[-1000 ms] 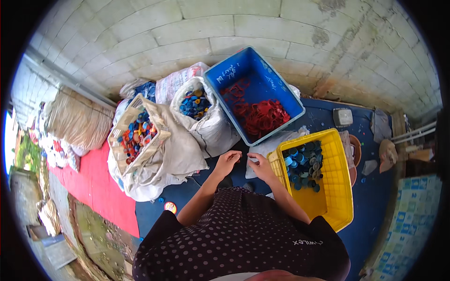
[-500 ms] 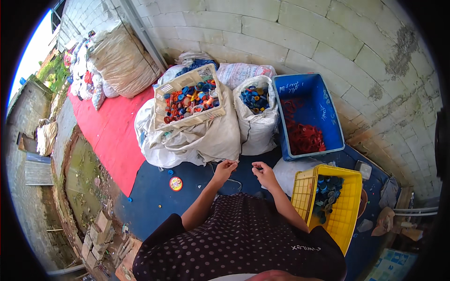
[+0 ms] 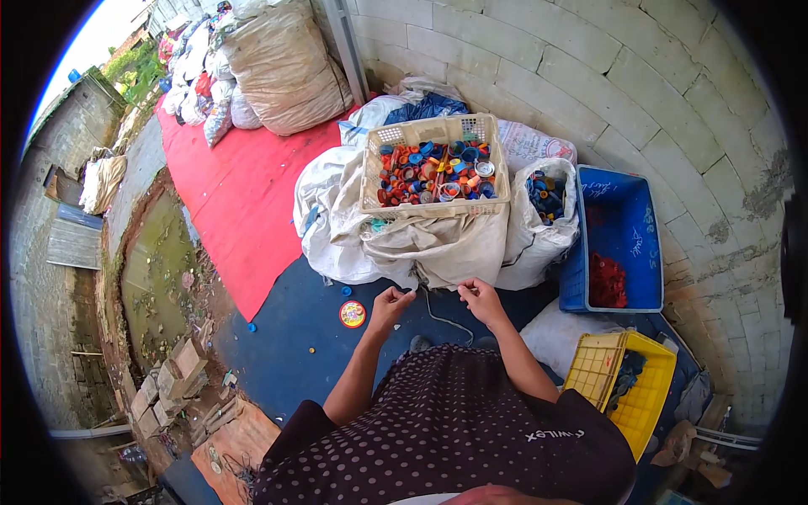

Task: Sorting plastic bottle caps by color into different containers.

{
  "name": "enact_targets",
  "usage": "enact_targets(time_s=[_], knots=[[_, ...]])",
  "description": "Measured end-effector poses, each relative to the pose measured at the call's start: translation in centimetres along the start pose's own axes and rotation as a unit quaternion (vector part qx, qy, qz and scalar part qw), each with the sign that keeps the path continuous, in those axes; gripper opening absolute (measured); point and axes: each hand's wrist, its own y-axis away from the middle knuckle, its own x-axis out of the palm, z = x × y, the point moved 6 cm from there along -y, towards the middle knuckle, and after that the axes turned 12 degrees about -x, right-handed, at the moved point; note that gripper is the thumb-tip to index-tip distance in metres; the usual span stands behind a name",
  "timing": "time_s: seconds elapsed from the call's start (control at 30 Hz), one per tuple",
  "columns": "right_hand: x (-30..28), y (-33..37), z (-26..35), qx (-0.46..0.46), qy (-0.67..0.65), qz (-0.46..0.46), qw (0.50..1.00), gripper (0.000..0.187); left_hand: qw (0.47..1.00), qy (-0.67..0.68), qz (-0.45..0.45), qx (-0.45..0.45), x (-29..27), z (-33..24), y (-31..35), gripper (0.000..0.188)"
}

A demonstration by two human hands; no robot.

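Observation:
My left hand (image 3: 389,303) and my right hand (image 3: 481,299) are held close together in front of me, fingers curled and pinched. Anything between the fingertips is too small to make out. Both hands hover just below the edge of a white sack (image 3: 438,244). A thin white cord (image 3: 444,318) lies on the blue mat (image 3: 295,337) between my wrists. On top of the sack sits a cream plastic basket (image 3: 370,181) full of mixed coloured bottle caps (image 3: 425,172).
A second white sack of blue caps (image 3: 547,195) stands right of the basket. A blue crate (image 3: 623,244) with red caps is by the block wall, and a yellow crate (image 3: 627,379) at my right. A round lid (image 3: 352,314) lies on the mat. A red mat (image 3: 236,194) and bulging sacks (image 3: 282,67) are far left.
My view has swung left from the yellow and blue crates to the basket and sacks. My hands left the yellow crate and now meet in front of the white sack.

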Motion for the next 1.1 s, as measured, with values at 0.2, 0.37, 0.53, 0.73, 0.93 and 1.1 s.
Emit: enact_targets(time_s=[0.2, 0.37, 0.53, 0.73, 0.93, 1.1], knots=[[4.3, -3.4, 0.8, -0.02, 0.024, 0.034, 0.999, 0.027, 0.992, 0.066, -0.09, -0.051, -5.7, 0.2, -1.0, 0.043], [5.6, -7.7, 0.6, 0.007, -0.017, 0.045, 0.999, 0.04, 0.981, 0.131, -0.125, -0.072, -6.6, 0.3, -2.0, 0.042], [6.2, -12.0, 0.2, 0.019, -0.04, 0.067, 0.997, 0.045, 0.977, 0.132, -0.145, -0.08, -6.8, 0.8, -4.0, 0.036], [4.8, -19.6, 0.4, -0.065, -0.011, 0.088, 0.994, 0.023, 0.971, 0.109, -0.206, -0.061, -7.6, -2.4, -7.4, 0.021], [1.5, -28.4, 1.3, -0.118, 0.032, 0.1, 0.987, 0.022, 0.963, 0.086, -0.244, -0.068, -6.9, -8.8, -13.4, 0.034], [-1.0, -31.6, 3.2, -0.129, 0.076, 0.114, 0.982, 0.018, 0.978, 0.056, -0.202, -0.01, -5.3, -10.6, -19.5, 0.032]])
